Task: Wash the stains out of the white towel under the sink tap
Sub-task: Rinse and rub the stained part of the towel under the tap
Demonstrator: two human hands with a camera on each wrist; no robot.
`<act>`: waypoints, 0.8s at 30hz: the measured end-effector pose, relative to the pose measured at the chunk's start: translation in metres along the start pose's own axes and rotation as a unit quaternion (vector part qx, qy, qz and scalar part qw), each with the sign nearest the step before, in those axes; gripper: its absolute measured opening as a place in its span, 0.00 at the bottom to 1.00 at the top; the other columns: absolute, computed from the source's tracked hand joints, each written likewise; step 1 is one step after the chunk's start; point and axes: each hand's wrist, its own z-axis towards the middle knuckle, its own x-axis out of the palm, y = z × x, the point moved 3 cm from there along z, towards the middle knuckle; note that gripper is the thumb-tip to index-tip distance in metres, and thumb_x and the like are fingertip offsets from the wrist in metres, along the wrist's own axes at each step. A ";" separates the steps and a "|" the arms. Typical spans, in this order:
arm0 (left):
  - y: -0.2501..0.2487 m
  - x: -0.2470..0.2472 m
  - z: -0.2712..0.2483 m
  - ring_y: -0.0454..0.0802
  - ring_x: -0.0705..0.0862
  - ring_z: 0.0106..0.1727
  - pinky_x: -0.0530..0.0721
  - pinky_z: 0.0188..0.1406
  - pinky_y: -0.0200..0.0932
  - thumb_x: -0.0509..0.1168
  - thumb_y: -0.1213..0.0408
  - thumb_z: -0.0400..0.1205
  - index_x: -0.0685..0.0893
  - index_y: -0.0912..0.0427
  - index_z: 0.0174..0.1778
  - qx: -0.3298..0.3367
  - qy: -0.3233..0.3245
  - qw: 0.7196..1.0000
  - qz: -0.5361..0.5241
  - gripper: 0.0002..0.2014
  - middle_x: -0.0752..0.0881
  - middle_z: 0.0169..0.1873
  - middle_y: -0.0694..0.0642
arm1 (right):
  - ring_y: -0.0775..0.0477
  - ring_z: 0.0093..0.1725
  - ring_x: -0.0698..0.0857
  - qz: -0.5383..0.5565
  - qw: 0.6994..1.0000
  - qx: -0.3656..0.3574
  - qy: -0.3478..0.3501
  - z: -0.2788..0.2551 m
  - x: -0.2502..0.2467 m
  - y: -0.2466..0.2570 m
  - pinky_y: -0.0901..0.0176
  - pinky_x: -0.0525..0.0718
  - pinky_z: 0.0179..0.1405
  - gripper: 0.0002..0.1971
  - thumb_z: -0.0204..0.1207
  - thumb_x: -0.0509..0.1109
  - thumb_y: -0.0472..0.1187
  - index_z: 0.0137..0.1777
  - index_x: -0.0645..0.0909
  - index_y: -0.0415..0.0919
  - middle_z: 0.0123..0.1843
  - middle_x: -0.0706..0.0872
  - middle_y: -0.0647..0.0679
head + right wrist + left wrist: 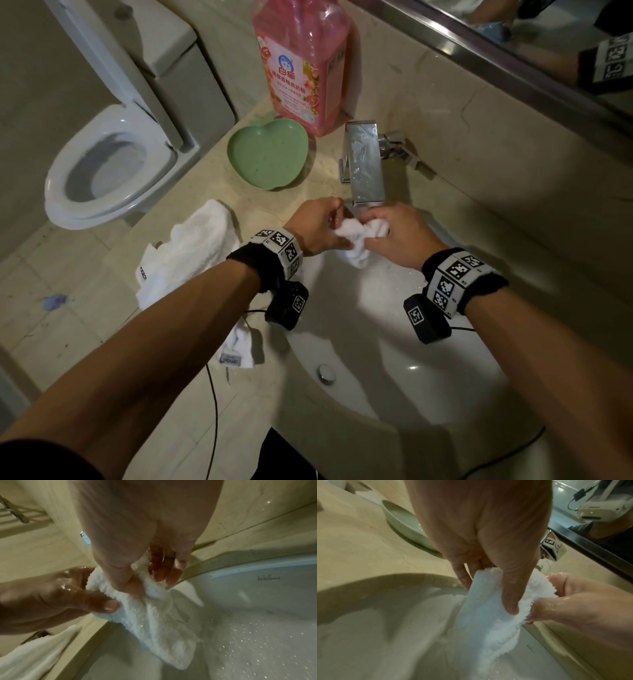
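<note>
A small wet white towel [358, 240] hangs bunched between both hands, just under the chrome tap [364, 164] and over the back of the white sink [394, 342]. My left hand [320, 226] pinches its left side, thumb in front and fingers behind, as the left wrist view shows on the towel [488, 615]. My right hand [394, 233] grips the right side with curled wet fingers, seen close over the towel [154, 615] in the right wrist view. Its lower end dangles into the basin. No stain shows on it.
A second white towel [191, 246] lies crumpled on the beige counter, left of the sink. Behind it sit a green heart-shaped dish [270, 154] and a pink detergent bottle [301, 61]. A toilet [109, 164] stands at far left. The drain plug [325, 373] is near the basin's front.
</note>
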 end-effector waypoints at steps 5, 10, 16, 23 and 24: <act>-0.009 0.003 0.006 0.49 0.79 0.43 0.72 0.42 0.39 0.74 0.53 0.78 0.82 0.58 0.59 0.034 0.002 0.999 0.013 0.18 0.84 0.44 0.53 | 0.67 0.37 0.74 0.009 0.997 0.072 -0.011 0.001 -0.014 -0.012 0.77 0.69 0.25 0.09 0.72 0.77 0.42 0.49 0.81 0.47 0.40 0.79 0.58; -0.008 0.000 0.008 0.47 0.76 0.35 0.70 0.38 0.38 0.68 0.49 0.82 0.81 0.56 0.44 0.039 -0.014 0.999 0.000 0.13 0.80 0.35 0.51 | 0.57 0.32 0.77 0.046 0.995 0.085 -0.017 -0.001 -0.020 -0.019 0.76 0.71 0.22 0.08 0.77 0.74 0.36 0.46 0.75 0.42 0.36 0.81 0.52; 0.010 0.004 0.013 0.63 0.84 0.53 0.70 0.43 0.45 0.58 0.43 0.85 0.78 0.57 0.53 -0.109 -0.057 0.991 0.056 0.19 0.85 0.50 0.61 | 0.54 0.36 0.79 0.057 0.991 0.117 -0.039 0.003 -0.018 -0.024 0.82 0.70 0.27 0.05 0.79 0.68 0.33 0.53 0.82 0.36 0.43 0.86 0.43; 0.015 0.016 0.012 0.65 0.87 0.50 0.89 0.50 0.60 0.63 0.51 0.84 0.74 0.65 0.63 -0.251 -0.044 0.953 -0.163 0.21 0.85 0.53 0.65 | 0.40 0.53 0.87 0.139 0.978 0.146 -0.058 0.013 0.030 -0.001 0.71 0.78 0.39 0.12 0.75 0.72 0.33 0.58 0.80 0.42 0.46 0.88 0.47; 0.011 0.016 0.009 0.62 0.88 0.45 0.91 0.44 0.60 0.64 0.54 0.82 0.76 0.65 0.59 -0.246 -0.034 0.939 -0.237 0.18 0.85 0.48 0.63 | 0.42 0.53 0.87 0.152 0.978 0.139 -0.038 0.015 0.038 0.002 0.70 0.79 0.39 0.15 0.73 0.77 0.36 0.58 0.80 0.43 0.47 0.87 0.49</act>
